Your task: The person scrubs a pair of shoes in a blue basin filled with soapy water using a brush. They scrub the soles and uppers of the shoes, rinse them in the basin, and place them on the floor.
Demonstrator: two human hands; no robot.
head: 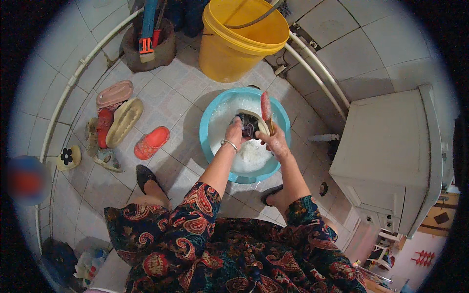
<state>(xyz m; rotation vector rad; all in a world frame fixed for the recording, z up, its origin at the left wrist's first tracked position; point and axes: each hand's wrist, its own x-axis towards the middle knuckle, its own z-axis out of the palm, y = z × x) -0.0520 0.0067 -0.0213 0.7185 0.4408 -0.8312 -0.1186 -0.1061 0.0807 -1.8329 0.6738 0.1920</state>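
A turquoise plastic basin point(204, 128) with foamy water stands on the tiled floor before me. Over the foam, my left hand point(234, 133) grips the dark upper of a shoe with a cream sole point(263, 126), probably a slipper. A bracelet circles my left wrist. My right hand point(274, 142) holds a brush by its neck, its red part point(265, 106) pointing away from me, close against the sole. The brush's bristles are hidden. A whitish lump point(252, 152) lies in the foam below my hands.
A yellow bucket point(223, 58) stands behind the basin. Several slippers, among them a cream one point(124, 122) and a red clog point(152, 143), lie to the left. A brown container point(128, 47) holds long-handled tools. A white cabinet point(381, 135) is at the right, with white pipes point(318, 77) along the wall.
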